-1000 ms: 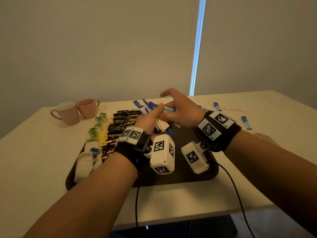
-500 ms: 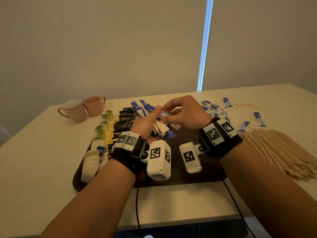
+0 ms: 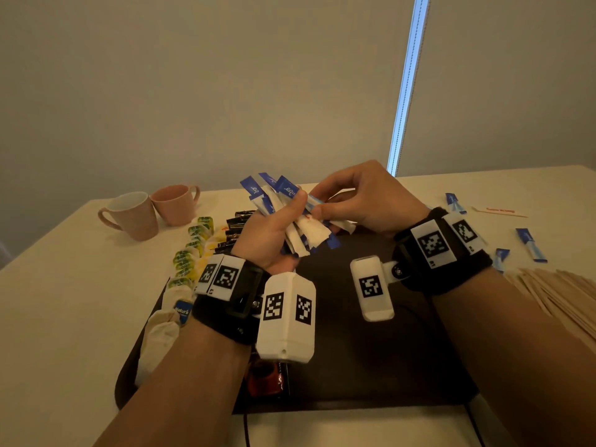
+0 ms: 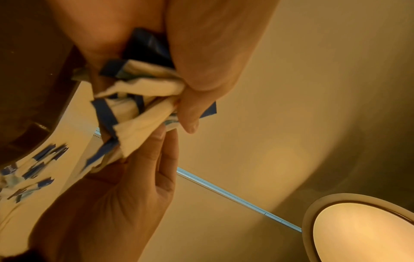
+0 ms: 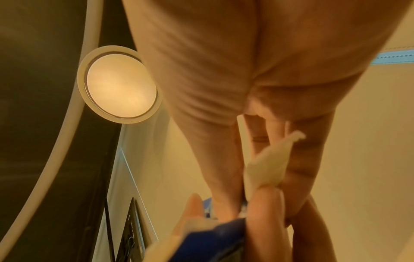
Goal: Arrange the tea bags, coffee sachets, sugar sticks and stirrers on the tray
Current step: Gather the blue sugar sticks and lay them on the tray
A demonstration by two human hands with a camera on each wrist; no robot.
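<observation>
My left hand (image 3: 274, 227) grips a bundle of blue-and-white sugar sticks (image 3: 283, 208) (image 4: 143, 99), lifted above the dark brown tray (image 3: 371, 366). My right hand (image 3: 348, 201) pinches one stick (image 5: 268, 166) at the bundle's right side, thumb and fingers curled on it. On the tray's left side lie rows of green and yellow tea bags (image 3: 193, 246), white tea bags (image 3: 161, 330) and black coffee sachets (image 3: 238, 221). Loose sugar sticks (image 3: 529, 243) lie on the table at the right. A pile of wooden stirrers (image 3: 561, 298) lies at the right edge.
Two pink mugs (image 3: 138, 217) stand on the table behind the tray's left corner. A red sachet (image 3: 266, 380) lies on the tray under my left wrist. A cable (image 3: 246, 427) hangs over the table's front edge. A thin stick (image 3: 500, 211) lies at the far right.
Both hands have lifted the bundle of sugar sticks up off the tray. The head view has shifted closer and to the right, bringing the stirrers into view.
</observation>
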